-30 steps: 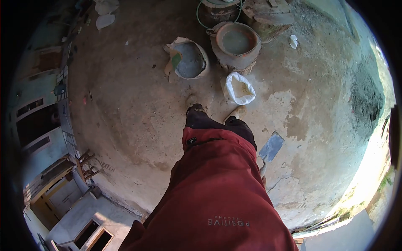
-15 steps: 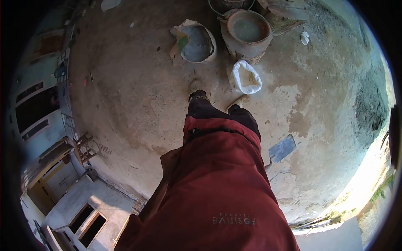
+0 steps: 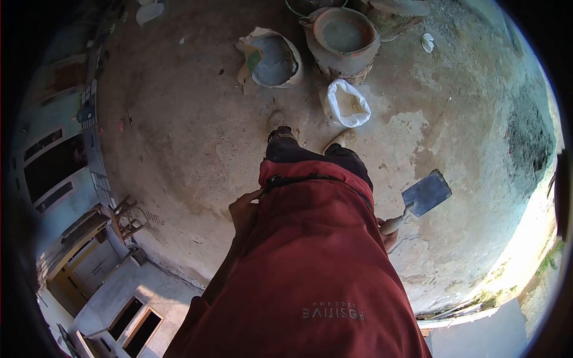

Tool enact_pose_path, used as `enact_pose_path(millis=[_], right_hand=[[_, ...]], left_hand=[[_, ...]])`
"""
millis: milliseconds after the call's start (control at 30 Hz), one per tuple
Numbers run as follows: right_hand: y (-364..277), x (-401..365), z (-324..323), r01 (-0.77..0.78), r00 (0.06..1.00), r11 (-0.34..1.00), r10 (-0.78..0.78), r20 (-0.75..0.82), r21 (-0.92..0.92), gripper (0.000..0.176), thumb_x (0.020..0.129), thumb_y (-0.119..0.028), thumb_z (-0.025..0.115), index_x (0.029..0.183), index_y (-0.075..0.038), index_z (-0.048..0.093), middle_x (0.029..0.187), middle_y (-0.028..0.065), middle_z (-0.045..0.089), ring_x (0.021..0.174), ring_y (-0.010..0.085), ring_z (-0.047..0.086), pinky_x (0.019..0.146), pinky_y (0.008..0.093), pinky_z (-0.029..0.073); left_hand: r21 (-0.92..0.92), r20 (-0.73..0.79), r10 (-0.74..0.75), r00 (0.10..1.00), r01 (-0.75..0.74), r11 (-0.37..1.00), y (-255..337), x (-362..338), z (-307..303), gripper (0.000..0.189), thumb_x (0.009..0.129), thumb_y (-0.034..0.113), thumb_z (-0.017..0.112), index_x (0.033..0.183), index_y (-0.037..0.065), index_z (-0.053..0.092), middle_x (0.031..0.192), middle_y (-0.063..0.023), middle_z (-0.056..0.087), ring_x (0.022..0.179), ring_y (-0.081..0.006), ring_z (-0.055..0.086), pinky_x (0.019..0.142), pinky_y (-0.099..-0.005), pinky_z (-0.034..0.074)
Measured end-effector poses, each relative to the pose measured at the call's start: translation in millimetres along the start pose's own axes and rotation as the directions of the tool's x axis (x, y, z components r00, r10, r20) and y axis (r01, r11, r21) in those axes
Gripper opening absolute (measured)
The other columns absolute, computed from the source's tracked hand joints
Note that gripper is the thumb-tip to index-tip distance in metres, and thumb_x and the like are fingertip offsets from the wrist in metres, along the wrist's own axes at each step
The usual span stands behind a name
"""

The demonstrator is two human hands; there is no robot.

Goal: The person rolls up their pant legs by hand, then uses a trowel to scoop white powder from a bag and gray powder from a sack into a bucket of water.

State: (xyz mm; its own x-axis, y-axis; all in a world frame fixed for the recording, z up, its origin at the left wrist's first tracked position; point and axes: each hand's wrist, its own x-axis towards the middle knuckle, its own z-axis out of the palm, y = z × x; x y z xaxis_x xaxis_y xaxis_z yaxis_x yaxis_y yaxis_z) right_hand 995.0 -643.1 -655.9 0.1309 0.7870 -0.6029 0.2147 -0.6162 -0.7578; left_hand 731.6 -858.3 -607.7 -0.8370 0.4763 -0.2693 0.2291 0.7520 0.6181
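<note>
At the right side of the red shirt, my right hand (image 3: pixel 389 234) is closed round the handle of a trowel. The trowel's flat grey blade (image 3: pixel 427 193) points out to the right, above the concrete ground. My left hand (image 3: pixel 243 210) is at the left edge of the red shirt (image 3: pixel 316 238), fingers bent against the cloth near the hem. What it holds, if anything, is hidden. Beyond my feet stand an open paper bag of grey powder (image 3: pixel 276 61), an open white sack (image 3: pixel 348 106) and a round tub of greyish liquid (image 3: pixel 344 31).
Another container (image 3: pixel 316 5) stands at the top edge. A small white object (image 3: pixel 427 43) lies on the ground at upper right. Dark grey sand (image 3: pixel 530 140) is heaped at far right. A wooden rack (image 3: pixel 126 218) and a building with windows are at left.
My right hand has come into view with the trowel handle, and the blade has moved right and turned. My left hand has risen slightly at the shirt's side.
</note>
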Motion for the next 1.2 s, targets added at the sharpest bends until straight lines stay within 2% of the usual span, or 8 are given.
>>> enact_pose_path(millis=[233, 433, 500, 633, 967, 1067, 1133, 1200], right_hand=[[-5.4, 31.4, -12.1, 0.004, 0.992, 1.0, -0.004, 0.128, -0.003, 0.052, 0.069, 0.007, 0.078, 0.111, -0.003, 0.05, 0.085, 0.0109, 0.064, 0.071, 0.0174, 0.063, 0.063, 0.0299, 0.053], [-7.1, 50.1, -5.1, 0.09, 0.982, 0.989, -0.108, 0.154, 0.119, 0.056, 0.066, 0.007, 0.077, 0.115, -0.002, 0.05, 0.089, 0.0107, 0.064, 0.072, 0.0177, 0.063, 0.063, 0.0303, 0.053], [-19.2, 56.3, -6.9, 0.059, 0.979, 0.996, -0.045, 0.201, -0.062, 0.058, 0.064, 0.007, 0.074, 0.115, -0.001, 0.049, 0.091, 0.0112, 0.064, 0.072, 0.0183, 0.063, 0.063, 0.0309, 0.053], [-41.5, 55.2, -1.2, 0.054, 0.962, 0.994, -0.027, 0.27, -0.092, 0.057, 0.062, 0.007, 0.071, 0.114, -0.001, 0.048, 0.091, 0.0118, 0.063, 0.072, 0.019, 0.064, 0.063, 0.0313, 0.053], [-53.1, 94.7, 44.5, 0.34, 0.854, 0.924, -0.226, 0.47, -0.173, 0.053, 0.058, -0.003, 0.083, 0.099, -0.004, 0.048, 0.08, 0.0064, 0.059, 0.064, 0.0155, 0.059, 0.059, 0.0303, 0.05], [-49.6, 113.4, 61.3, 0.48, 0.78, 0.843, -0.281, 0.559, -0.244, 0.054, 0.059, -0.011, 0.091, 0.091, -0.005, 0.048, 0.066, 0.0019, 0.054, 0.059, 0.0119, 0.054, 0.054, 0.0281, 0.049], [-74.9, 103.3, 73.0, 0.456, 0.732, 0.853, -0.195, 0.653, -0.256, 0.057, 0.062, -0.019, 0.094, 0.09, -0.005, 0.048, 0.063, 0.001, 0.053, 0.054, 0.0105, 0.052, 0.048, 0.0267, 0.047], [-77.4, 113.2, 80.1, 0.475, 0.713, 0.854, -0.229, 0.663, -0.215, 0.059, 0.064, -0.024, 0.094, 0.092, -0.004, 0.046, 0.063, 0.0016, 0.054, 0.049, 0.0103, 0.052, 0.043, 0.0258, 0.045]], left_hand=[[-0.072, -0.041, 0.118, 0.992, -0.12, 0.99, 19.3, 49.8, 12.9, 0.019, 0.078, 0.012, 0.08, 0.096, 0.006, 0.076, 0.086, -0.0064, 0.071, 0.07, -0.0129, 0.068, 0.062, -0.0264, 0.054], [-0.054, 0.241, 0.333, 0.912, -0.33, 0.943, 69.2, 101.1, 33.0, 0.022, 0.08, 0.022, 0.079, 0.095, 0.007, 0.076, 0.089, -0.007, 0.071, 0.074, -0.0213, 0.069, 0.067, -0.0315, 0.055], [-0.093, 0.327, 0.543, 0.774, -0.545, 0.833, 75.3, 112.7, 41.1, 0.024, 0.08, 0.021, 0.079, 0.097, 0.005, 0.075, 0.092, -0.0098, 0.072, 0.08, -0.0235, 0.07, 0.072, -0.0329, 0.055], [-0.125, 0.492, 0.61, 0.621, -0.643, 0.756, 77.8, 126.9, 57.4, 0.022, 0.082, 0.022, 0.076, 0.095, 0.005, 0.075, 0.093, -0.0103, 0.072, 0.083, -0.0266, 0.069, 0.074, -0.0364, 0.055], [-0.173, 0.444, 0.617, 0.65, -0.614, 0.77, 69.8, 130.4, 84.6, 0.021, 0.081, 0.021, 0.075, 0.092, 0.003, 0.074, 0.09, -0.0109, 0.071, 0.08, -0.0275, 0.069, 0.072, -0.0362, 0.054], [-0.2, 0.533, 0.489, 0.69, -0.459, 0.866, 66.9, 136.8, 82.4, 0.023, 0.083, 0.023, 0.075, 0.096, 0.004, 0.075, 0.096, -0.0096, 0.072, 0.084, -0.0238, 0.07, 0.076, -0.0334, 0.055], [-0.292, 0.736, 0.307, 0.603, -0.125, 0.948, 58.9, 138.6, 71.3, 0.025, 0.087, 0.026, 0.074, 0.1, 0.005, 0.075, 0.103, -0.0076, 0.073, 0.091, -0.0193, 0.071, 0.084, -0.0309, 0.055], [-0.209, 0.787, 0.222, 0.575, -0.09, 0.974, 63.4, 139.0, 53.6, 0.034, 0.087, 0.03, 0.075, 0.11, 0.005, 0.073, 0.11, -0.0096, 0.072, 0.097, -0.0183, 0.069, 0.09, -0.0305, 0.053]])
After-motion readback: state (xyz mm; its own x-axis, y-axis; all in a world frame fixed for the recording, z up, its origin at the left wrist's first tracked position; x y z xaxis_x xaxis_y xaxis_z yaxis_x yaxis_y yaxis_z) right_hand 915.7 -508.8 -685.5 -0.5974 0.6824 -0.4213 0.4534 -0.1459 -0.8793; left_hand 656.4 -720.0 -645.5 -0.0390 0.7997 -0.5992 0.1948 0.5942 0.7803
